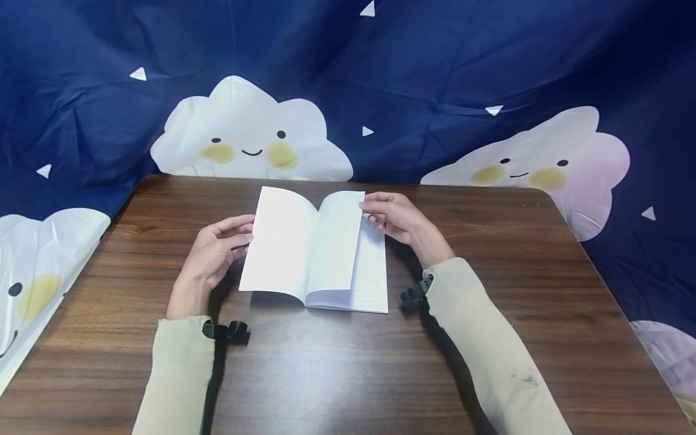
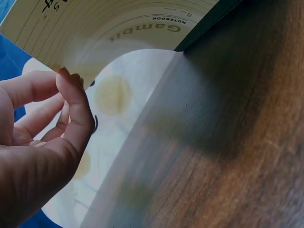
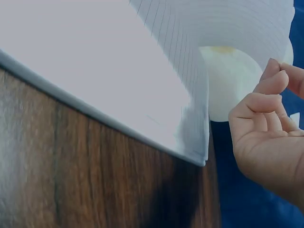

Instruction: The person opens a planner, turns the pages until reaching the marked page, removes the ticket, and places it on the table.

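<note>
An open notebook [image 1: 281, 244] with white pages lies on the table, its left side raised off the wood. My left hand [image 1: 212, 251] pinches the left edge between thumb and fingers. From the left wrist, the cover [image 2: 128, 26] is seen from outside, pale with stripes and the printed word NOTEBOOK. My right hand [image 1: 401, 219] pinches the upper outer edge of a lifted leaf [image 1: 336, 241], which curves up from the spine. Beneath it the ruled right-hand pages [image 1: 372, 272] stay low. In the right wrist view thumb and forefinger meet at the leaf's edge.
The brown wooden table [image 1: 304, 374] spreads around the notebook. Behind it hangs a dark blue cloth [image 1: 413, 72] printed with white smiling clouds. Black wrist cameras sit on both wrists, one [image 1: 231, 331] at the left and one [image 1: 415, 295] at the right.
</note>
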`<state>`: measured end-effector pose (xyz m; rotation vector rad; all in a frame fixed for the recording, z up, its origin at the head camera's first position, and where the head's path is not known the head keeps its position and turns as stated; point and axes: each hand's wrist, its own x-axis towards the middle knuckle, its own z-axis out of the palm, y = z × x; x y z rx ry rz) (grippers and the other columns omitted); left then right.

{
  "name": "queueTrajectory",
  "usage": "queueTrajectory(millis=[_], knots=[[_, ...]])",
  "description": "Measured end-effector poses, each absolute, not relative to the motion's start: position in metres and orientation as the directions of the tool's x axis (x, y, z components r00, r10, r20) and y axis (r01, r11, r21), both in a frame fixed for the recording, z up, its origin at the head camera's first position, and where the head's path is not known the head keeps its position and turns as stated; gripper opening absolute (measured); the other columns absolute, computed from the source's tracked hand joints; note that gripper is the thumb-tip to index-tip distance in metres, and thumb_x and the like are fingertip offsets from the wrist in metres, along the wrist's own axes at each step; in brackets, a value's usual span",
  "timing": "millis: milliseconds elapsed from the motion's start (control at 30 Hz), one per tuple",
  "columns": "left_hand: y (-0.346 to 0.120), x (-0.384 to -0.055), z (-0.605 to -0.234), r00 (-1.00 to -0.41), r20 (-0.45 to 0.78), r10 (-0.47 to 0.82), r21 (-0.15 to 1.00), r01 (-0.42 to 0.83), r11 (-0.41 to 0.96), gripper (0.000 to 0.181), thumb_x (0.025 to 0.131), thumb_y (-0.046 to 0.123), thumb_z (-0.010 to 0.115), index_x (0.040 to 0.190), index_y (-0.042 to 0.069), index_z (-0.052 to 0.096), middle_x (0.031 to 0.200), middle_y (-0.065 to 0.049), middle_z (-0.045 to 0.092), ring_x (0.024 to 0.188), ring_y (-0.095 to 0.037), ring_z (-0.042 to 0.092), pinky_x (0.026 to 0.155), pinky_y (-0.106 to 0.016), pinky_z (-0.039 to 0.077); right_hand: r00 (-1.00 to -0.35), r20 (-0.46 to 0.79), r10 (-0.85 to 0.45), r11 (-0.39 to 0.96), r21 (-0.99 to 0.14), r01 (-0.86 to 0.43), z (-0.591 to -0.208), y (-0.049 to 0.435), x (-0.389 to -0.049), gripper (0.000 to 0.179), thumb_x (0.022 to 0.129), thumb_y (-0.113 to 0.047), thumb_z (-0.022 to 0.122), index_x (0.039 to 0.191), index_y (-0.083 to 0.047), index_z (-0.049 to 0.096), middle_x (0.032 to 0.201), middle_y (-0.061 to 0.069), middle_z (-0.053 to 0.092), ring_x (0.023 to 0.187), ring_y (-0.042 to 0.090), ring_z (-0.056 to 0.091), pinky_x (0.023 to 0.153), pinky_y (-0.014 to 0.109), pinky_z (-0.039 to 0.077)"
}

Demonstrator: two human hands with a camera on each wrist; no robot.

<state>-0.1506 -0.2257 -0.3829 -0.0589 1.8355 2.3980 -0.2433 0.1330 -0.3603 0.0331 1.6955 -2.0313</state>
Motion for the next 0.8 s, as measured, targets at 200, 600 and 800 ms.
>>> queueTrajectory(millis=[200, 600, 800], knots=[[-0.225, -0.151, -0.384, -0.992, -0.101, 0.075, 0.957, -0.118, -0.264, 0.039, 0.095, -0.007, 0.065, 0.133, -0.007, 0.058, 0.103, -0.005, 0.071, 0.088, -0.014, 0.070, 0.072, -0.026, 0.058, -0.900, -0.270, -0.341, -0.120, -0.937, 0.327, -0.357, 0.125, -0.242, 0.013, 0.095, -0.004, 0.068, 0.108, -0.005, 0.063, 0.089, 0.005, 0.064, 0.064, 0.011, 0.053, 0.051, 0.019, 0.041], [-0.226, -0.151, -0.383, -0.993, -0.098, 0.064, 0.960, -0.111, -0.255, 0.036, 0.094, -0.008, 0.064, 0.130, -0.006, 0.061, 0.102, -0.005, 0.070, 0.088, -0.015, 0.070, 0.073, -0.026, 0.058, -0.910, -0.225, -0.348, -0.148, -0.945, 0.290, -0.350, 0.106, -0.242, 0.013, 0.096, -0.005, 0.068, 0.108, -0.006, 0.062, 0.090, 0.004, 0.062, 0.064, 0.012, 0.052, 0.054, 0.021, 0.040], [-0.227, -0.152, -0.384, -0.993, -0.096, 0.066, 0.956, -0.111, -0.273, 0.033, 0.094, -0.007, 0.065, 0.127, -0.003, 0.064, 0.101, -0.005, 0.071, 0.088, -0.015, 0.070, 0.073, -0.026, 0.057, -0.909, -0.215, -0.356, -0.174, -0.941, 0.291, -0.349, 0.098, -0.242, 0.013, 0.096, -0.004, 0.067, 0.107, -0.005, 0.061, 0.089, 0.004, 0.062, 0.063, 0.011, 0.052, 0.053, 0.020, 0.039]])
